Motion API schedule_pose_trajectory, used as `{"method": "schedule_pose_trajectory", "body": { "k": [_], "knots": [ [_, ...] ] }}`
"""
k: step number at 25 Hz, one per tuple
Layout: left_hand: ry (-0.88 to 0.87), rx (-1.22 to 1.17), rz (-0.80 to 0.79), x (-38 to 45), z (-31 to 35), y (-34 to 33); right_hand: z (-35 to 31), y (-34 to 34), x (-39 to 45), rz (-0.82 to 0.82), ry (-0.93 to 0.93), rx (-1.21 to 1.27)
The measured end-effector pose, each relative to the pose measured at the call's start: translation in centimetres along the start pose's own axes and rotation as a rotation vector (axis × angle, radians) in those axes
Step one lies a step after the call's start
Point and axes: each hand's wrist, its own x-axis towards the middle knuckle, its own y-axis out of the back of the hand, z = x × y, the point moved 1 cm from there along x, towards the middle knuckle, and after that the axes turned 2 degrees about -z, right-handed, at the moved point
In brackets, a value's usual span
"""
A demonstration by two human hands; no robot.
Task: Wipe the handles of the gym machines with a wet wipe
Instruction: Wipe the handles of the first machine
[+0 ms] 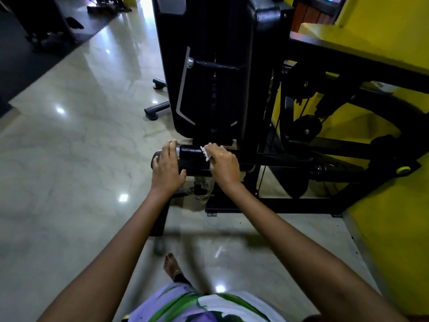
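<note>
Bare foot (171, 266), glossy floor (69, 182), yellow wall (394, 228)

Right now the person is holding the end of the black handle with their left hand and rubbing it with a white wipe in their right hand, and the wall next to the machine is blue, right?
Nearly. The wall is yellow, not blue, as the head view shows. The left hand does hold the end of the black handle, and the right hand rubs it with the white wipe.
</note>
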Motion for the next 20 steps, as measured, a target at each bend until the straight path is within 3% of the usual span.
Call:
{"method": "schedule_pose_trajectory", "body": {
  "k": [2,4,7,10,16,20],
  "knots": [
    [-0.007,0.013,0.003,0.2,-0.2,0.2,2.3,1.2,0.1,-0.053,0.130,0.016],
    [-0.021,-0.006,0.005,0.5,-0.3,0.7,4.6,3.1,0.2,-0.083,0.144,-0.014],
    [0.004,-0.108,0.009,1.0,0.1,1.1,3.5,3.3,1.7,-0.119,-0.120,-0.091],
    [0.040,-0.182,0.020,1.2,0.3,1.4,-0.3,0.5,3.2,-0.187,-0.194,-0.137],
    [0.035,-0.225,0.008,1.3,-0.4,1.6,3.1,2.6,1.0,-0.211,0.158,0.102],
    [0.075,-0.247,-0.002,1.4,0.1,1.6,2.5,1.6,3.4,-0.141,-0.075,0.074]
  ]
}}
